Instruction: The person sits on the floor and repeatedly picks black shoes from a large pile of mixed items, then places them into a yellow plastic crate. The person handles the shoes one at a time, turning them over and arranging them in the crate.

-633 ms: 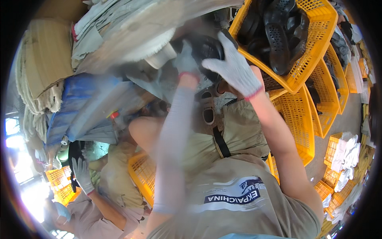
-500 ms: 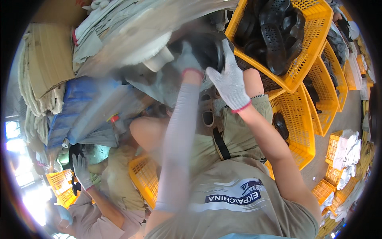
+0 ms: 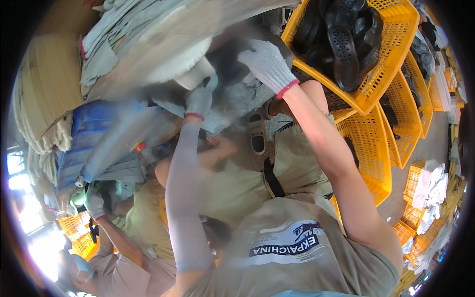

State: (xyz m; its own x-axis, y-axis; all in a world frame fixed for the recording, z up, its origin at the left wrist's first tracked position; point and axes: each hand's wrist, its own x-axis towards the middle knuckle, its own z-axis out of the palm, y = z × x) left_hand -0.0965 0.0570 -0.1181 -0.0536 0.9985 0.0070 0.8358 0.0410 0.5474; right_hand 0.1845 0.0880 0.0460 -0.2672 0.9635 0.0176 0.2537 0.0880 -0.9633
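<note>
A dark shape (image 3: 226,58), too blurred to name, lies just past the fingers of the right hand (image 3: 263,60) and to the right of a white fuzzy wheel (image 3: 182,58). If it is one of the same kind as the black shoes (image 3: 344,55) in the nearest yellow basket (image 3: 400,47), it should be light and springy, hard to break, and perhaps a little slippery on its smooth faces; the side edges or the heel look like the surest hold. The right hand's fingers reach forward with the thumb below them; whether they close on the dark shape I cannot tell.

The left hand (image 3: 199,100) is at the wheel's pale hub (image 3: 194,75), its fingers bent upward beside it; I cannot tell whether they grip or merely touch. The hub looks stiff and the fuzzy rim soft, so the hub would give the firmer hold. Both hands wear white gloves with red cuffs.

Below the hands hangs a pale sheet (image 3: 228,110), thin and likely limp. Farther right, more yellow baskets (image 3: 365,158) stand beside the knee. To the left lie a blue bag (image 3: 85,143) and folded cardboard (image 3: 49,72), with a co-worker's gloved hand (image 3: 94,202) lower down.
</note>
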